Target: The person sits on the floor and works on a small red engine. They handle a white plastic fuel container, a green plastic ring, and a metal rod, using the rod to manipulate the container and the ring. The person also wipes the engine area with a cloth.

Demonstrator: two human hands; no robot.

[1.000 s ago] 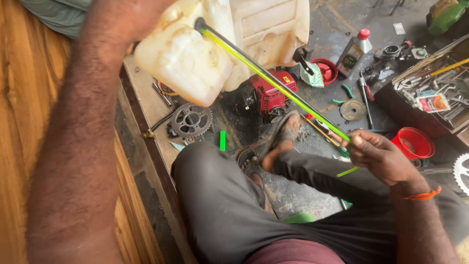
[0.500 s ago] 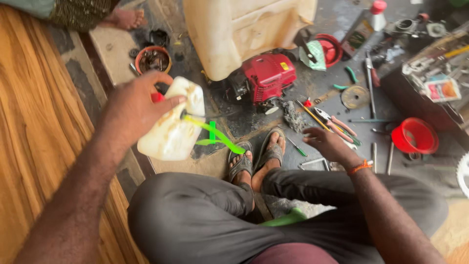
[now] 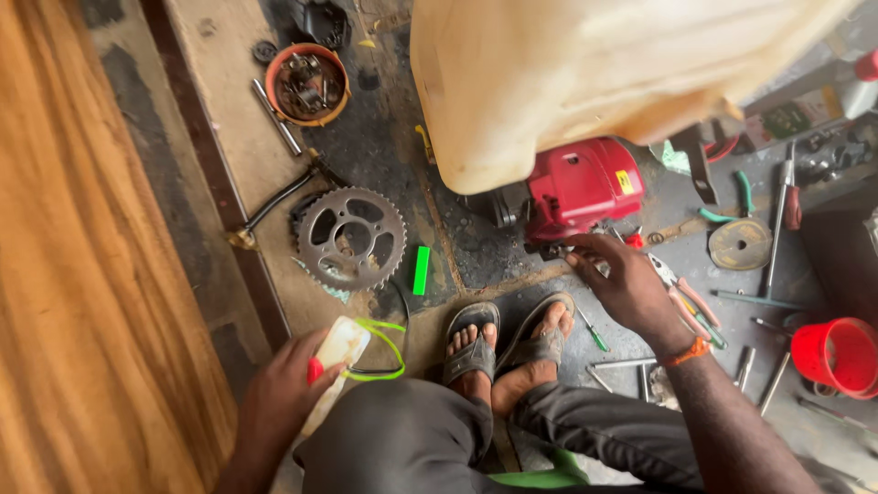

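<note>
A small bottle (image 3: 337, 359) with a green tube (image 3: 380, 352) is gripped in the left hand (image 3: 279, 402), low beside the knee. The right hand (image 3: 626, 284), fingers spread and holding nothing, is laid at the red engine (image 3: 581, 187). The bottle could be tipped and spilled. Metal parts are held in the round tub (image 3: 309, 82); the red cup's (image 3: 837, 355) contents cannot be made out.

I am looking down at a repair workshop floor (image 3: 384, 137), stained dark with oil. A toothed sprocket (image 3: 352, 238), a red small engine (image 3: 581, 187), screwdrivers (image 3: 782, 215), pliers (image 3: 681, 297) and a bowl of greasy parts (image 3: 311, 84) lie scattered around my sandalled feet (image 3: 508, 352).
</note>
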